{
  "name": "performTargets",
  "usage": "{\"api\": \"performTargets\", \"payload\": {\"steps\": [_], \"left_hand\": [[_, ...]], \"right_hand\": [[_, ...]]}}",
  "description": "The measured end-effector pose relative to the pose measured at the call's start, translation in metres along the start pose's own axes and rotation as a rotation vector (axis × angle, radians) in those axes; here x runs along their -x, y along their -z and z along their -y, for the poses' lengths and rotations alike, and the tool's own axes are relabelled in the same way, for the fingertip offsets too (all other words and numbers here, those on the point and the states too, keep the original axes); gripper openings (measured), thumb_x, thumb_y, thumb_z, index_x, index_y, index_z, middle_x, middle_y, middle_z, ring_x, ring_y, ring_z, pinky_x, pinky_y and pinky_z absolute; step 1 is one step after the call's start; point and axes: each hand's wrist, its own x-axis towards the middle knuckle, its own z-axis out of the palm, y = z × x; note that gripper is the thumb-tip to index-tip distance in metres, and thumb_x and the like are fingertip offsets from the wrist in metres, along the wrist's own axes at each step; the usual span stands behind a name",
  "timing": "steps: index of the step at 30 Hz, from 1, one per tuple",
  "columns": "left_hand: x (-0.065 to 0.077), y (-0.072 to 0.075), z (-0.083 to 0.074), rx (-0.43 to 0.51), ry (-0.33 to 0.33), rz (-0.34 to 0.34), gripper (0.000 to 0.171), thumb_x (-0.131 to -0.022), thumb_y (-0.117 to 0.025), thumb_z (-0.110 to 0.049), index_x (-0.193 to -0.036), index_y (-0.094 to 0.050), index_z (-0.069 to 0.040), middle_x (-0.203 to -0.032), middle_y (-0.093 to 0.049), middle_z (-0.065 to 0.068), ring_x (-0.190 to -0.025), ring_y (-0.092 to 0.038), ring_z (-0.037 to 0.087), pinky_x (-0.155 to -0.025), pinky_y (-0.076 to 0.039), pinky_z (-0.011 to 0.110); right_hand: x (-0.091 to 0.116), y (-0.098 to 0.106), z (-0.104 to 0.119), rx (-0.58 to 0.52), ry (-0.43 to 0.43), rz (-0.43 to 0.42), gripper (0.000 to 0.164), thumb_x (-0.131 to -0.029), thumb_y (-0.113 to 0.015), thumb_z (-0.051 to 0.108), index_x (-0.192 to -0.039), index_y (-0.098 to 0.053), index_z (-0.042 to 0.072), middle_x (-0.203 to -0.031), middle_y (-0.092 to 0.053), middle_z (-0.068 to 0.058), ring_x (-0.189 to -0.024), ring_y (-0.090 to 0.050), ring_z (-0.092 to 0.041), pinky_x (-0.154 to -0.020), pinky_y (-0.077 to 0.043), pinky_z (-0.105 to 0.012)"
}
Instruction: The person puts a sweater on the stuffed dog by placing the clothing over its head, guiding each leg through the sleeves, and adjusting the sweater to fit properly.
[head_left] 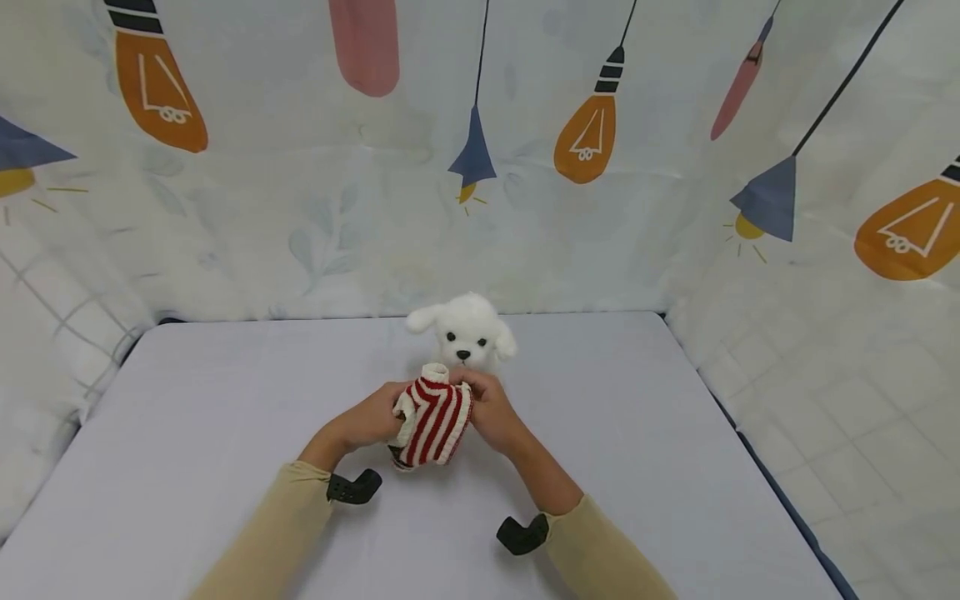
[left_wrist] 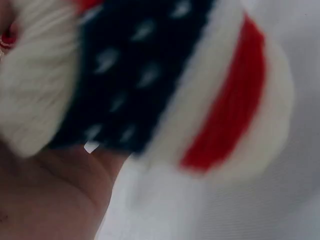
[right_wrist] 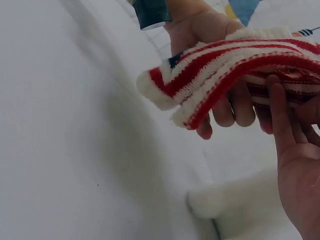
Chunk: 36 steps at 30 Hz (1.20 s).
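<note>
A small knitted sweater (head_left: 437,421) with red and white stripes is held up between both hands. Its navy patch with white flecks (left_wrist: 135,70) shows large in the left wrist view. My left hand (head_left: 375,417) grips the sweater from the left, with several of its fingers (right_wrist: 240,107) curled beneath the knit in the right wrist view. On the other side my right hand (head_left: 489,412) pinches the sweater's edge, its thumb side partly cut off by the frame. Right behind them sits a white plush dog (head_left: 468,329), its lower body hidden by the hands and sweater.
A white-covered table (head_left: 637,433) lies beneath. Behind it hangs a pale curtain (head_left: 420,208) printed with lamps and bulbs, close to the table's back edge. Black wrist mounts (head_left: 356,487) sit on both sleeves.
</note>
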Motion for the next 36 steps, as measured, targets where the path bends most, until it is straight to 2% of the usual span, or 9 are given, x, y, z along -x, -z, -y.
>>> {"api": "performTargets", "payload": {"steps": [6,9,14,16,19,23,28,32,36], "left_hand": [[-0.002,0.000,-0.013,-0.119,-0.032,-0.090,0.048,-0.077,-0.060,0.003,-0.121,-0.061,-0.014,-0.108,-0.066,0.003,-0.090,-0.059,0.014,-0.078,-0.051,0.029],[-0.003,-0.003,-0.024,-0.271,-0.049,-0.159,0.047,-0.076,-0.067,-0.002,-0.118,-0.060,-0.021,-0.108,-0.066,-0.001,-0.090,-0.059,0.014,-0.077,-0.051,0.029],[-0.005,-0.010,-0.049,-0.577,-0.085,-0.277,0.046,-0.069,-0.076,-0.008,-0.110,-0.059,-0.018,-0.102,-0.064,-0.002,-0.085,-0.058,0.013,-0.073,-0.049,0.030],[-0.006,-0.014,-0.058,-0.692,-0.088,-0.331,0.046,-0.068,-0.077,-0.008,-0.109,-0.058,-0.015,-0.100,-0.063,-0.001,-0.082,-0.057,0.013,-0.071,-0.048,0.031],[-0.007,-0.021,-0.068,-0.830,-0.092,-0.396,0.046,-0.068,-0.078,-0.009,-0.108,-0.057,-0.013,-0.099,-0.063,0.001,-0.077,-0.058,0.014,-0.065,-0.049,0.031],[-0.010,-0.031,-0.076,-0.951,-0.129,-0.454,0.044,-0.069,-0.082,-0.013,-0.105,-0.056,-0.013,-0.096,-0.061,0.001,-0.075,-0.060,0.015,-0.061,-0.051,0.031],[-0.013,-0.036,-0.080,-0.941,-0.156,-0.476,0.044,-0.070,-0.083,-0.009,-0.107,-0.058,-0.013,-0.093,-0.057,0.001,-0.074,-0.059,0.014,-0.062,-0.051,0.029],[-0.014,-0.031,-0.079,-0.824,-0.142,-0.447,0.042,-0.074,-0.081,-0.009,-0.111,-0.059,-0.012,-0.100,-0.062,0.003,-0.082,-0.062,0.016,-0.071,-0.053,0.033],[-0.014,-0.023,-0.072,-0.689,-0.143,-0.413,0.038,-0.078,-0.076,-0.007,-0.112,-0.060,-0.009,-0.104,-0.065,0.004,-0.088,-0.062,0.017,-0.077,-0.052,0.036]], "right_hand": [[0.003,0.008,0.008,0.037,-0.013,-0.007,0.019,-0.097,-0.053,0.005,-0.110,-0.060,-0.007,-0.115,-0.062,-0.022,-0.104,-0.061,-0.005,-0.085,-0.052,-0.023],[0.004,0.012,0.010,0.030,-0.050,-0.009,0.024,-0.101,-0.046,0.009,-0.116,-0.059,-0.004,-0.120,-0.060,-0.024,-0.105,-0.061,-0.005,-0.084,-0.053,-0.022],[0.005,0.017,0.014,0.046,-0.101,0.002,0.036,-0.106,-0.037,0.025,-0.122,-0.056,-0.001,-0.124,-0.059,-0.022,-0.107,-0.062,-0.011,-0.088,-0.052,-0.024],[0.005,0.018,0.016,0.092,-0.114,0.015,0.037,-0.105,-0.040,0.028,-0.125,-0.055,0.001,-0.125,-0.058,-0.020,-0.109,-0.060,-0.015,-0.091,-0.051,-0.025],[0.005,0.019,0.018,0.230,-0.156,0.054,0.038,-0.099,-0.053,0.033,-0.131,-0.054,0.012,-0.127,-0.060,-0.009,-0.111,-0.059,-0.016,-0.090,-0.051,-0.025],[0.008,0.016,0.024,0.402,-0.186,0.089,0.055,-0.088,-0.069,0.038,-0.137,-0.050,0.022,-0.127,-0.060,0.001,-0.106,-0.059,-0.014,-0.083,-0.053,-0.025],[0.009,0.017,0.028,0.517,-0.124,0.015,0.045,-0.088,-0.069,0.024,-0.131,-0.057,0.015,-0.119,-0.064,-0.004,-0.092,-0.060,-0.013,-0.071,-0.053,-0.023],[0.010,0.023,0.028,0.530,-0.079,-0.069,0.030,-0.085,-0.065,0.008,-0.115,-0.063,0.010,-0.106,-0.066,-0.006,-0.080,-0.058,-0.013,-0.062,-0.050,-0.022],[0.011,0.029,0.030,0.514,-0.048,-0.107,0.022,-0.083,-0.063,0.002,-0.104,-0.062,0.010,-0.096,-0.064,-0.008,-0.071,-0.056,-0.014,-0.055,-0.048,-0.023]]}}
